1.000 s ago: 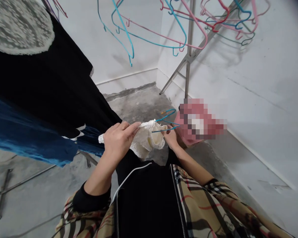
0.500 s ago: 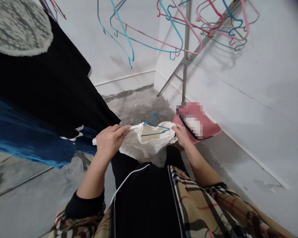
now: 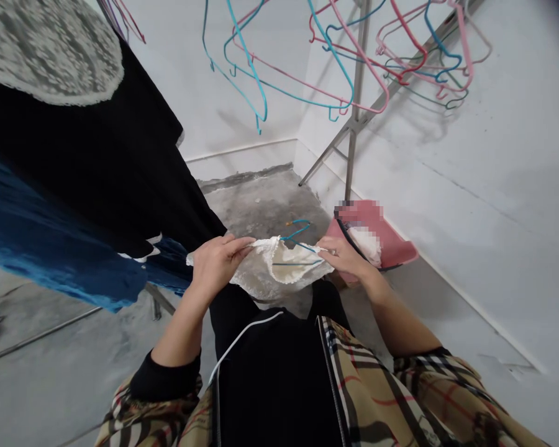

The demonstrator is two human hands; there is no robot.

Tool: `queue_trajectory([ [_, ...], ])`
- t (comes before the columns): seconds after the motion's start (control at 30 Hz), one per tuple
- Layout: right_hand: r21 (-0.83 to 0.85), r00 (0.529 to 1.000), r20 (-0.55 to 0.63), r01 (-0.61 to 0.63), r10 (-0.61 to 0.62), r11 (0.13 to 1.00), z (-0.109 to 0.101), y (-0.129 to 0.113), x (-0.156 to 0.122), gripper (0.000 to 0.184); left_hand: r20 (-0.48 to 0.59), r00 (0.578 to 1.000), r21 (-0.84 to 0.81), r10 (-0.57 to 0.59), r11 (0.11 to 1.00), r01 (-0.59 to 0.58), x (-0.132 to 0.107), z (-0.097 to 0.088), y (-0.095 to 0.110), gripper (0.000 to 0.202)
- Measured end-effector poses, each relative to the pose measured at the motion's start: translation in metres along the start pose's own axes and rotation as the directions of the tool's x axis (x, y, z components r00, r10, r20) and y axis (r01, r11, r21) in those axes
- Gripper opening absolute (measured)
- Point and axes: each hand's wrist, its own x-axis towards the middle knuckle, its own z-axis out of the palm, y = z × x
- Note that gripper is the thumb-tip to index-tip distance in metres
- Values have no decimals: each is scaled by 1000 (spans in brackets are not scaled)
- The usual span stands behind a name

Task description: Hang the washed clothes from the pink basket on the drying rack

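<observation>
A white lacy garment (image 3: 256, 273) is stretched between my two hands in front of my legs. My left hand (image 3: 218, 264) pinches its upper left edge, thumb pointing right. On the other side, the fingers of my right hand (image 3: 342, 256) are closed on the garment's upper right edge. A blue clothes hanger (image 3: 297, 233) sits inside the neck opening; its hook rises above the cloth and its bottom bar shows through the opening. Its ends are hidden by the cloth and my hands.
Several blue, pink and red hangers (image 3: 302, 99) hang overhead from a metal rack (image 3: 355, 124). Black clothing (image 3: 121, 143) and blue clothing (image 3: 51, 236) hang at the left. A pink basket (image 3: 400, 248) with white cloth inside stands by the right wall.
My right hand has moved slightly down over the garment's right shoulder, and the hanger's hook has tipped to the right. The view has shifted a little, moving the surroundings rightward.
</observation>
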Motion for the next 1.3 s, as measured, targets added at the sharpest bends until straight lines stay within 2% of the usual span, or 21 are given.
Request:
queue_trajectory([
  [0.07, 149, 996, 91, -19, 5, 989, -3, -5, -1, 29, -3, 999, -52, -33, 998, 32, 0, 1, -2, 25],
  [0.17, 326, 986, 147, -127, 83, 937, -8, -13, -5, 39, -10, 995, -116, -97, 989, 96, -1, 3, -5, 27],
  [0.27, 412, 971, 174, -225, 166, 883, -14, -22, -8, 49, 17, 989, -124, -147, 981, 148, -2, 2, -8, 25],
  [0.33, 409, 971, 167, -226, 171, 884, -15, -26, -8, 54, 19, 985, -117, -169, 979, 170, -2, 2, -8, 24],
  [0.4, 345, 985, 117, -158, 125, 925, -15, -29, -7, 54, 1, 983, -122, -181, 976, 180, -1, 1, -8, 24],
  [0.5, 135, 999, -47, 7, -1, 991, -13, -31, -4, 48, 1, 987, -158, -160, 975, 158, 2, 0, -11, 25],
  [0.6, -95, 967, -214, 117, -135, 989, -18, -31, -3, 39, 13, 994, -266, -104, 958, 104, 2, 0, -20, 30],
  [0.67, -226, 938, -279, 145, -207, 963, -26, -30, -3, 35, -12, 993, -328, -116, 939, 106, 0, -1, -31, 30],
  [0.73, -318, 916, -319, 137, -242, 938, -36, -28, -6, 33, -62, 979, -319, -194, 933, 165, -3, -3, -42, 28],
  [0.8, -355, 903, -355, 110, -242, 929, -45, -27, -9, 31, -135, 947, -263, -290, 932, 248, -5, -5, -53, 25],
  [0.87, -360, 892, -385, 92, -238, 929, -49, -28, -11, 29, -220, 921, -230, -322, 935, 272, -5, -4, -58, 25],
  [0.9, -362, 890, -386, 96, -243, 927, -50, -29, -11, 28, -258, 919, -227, -298, 943, 242, -4, -2, -58, 26],
  [0.97, -376, 889, -371, 118, -267, 919, -47, -34, -10, 26, -289, 942, -219, -174, 969, 112, 0, 3, -54, 32],
  [1.07, -393, 889, -343, 158, -304, 906, -40, -41, -7, 25, -215, 976, -192, 28, 979, -71, 4, 14, -40, 40],
  [1.17, -351, 897, -322, 183, -302, 918, -38, -45, -4, 23, -158, 985, -173, 71, 980, -99, 3, 22, -29, 30],
  [1.3, -243, 908, -337, 171, -248, 955, -42, -46, -3, 25, -201, 974, -64, 106, 991, -121, 2, 23, -23, 27],
])
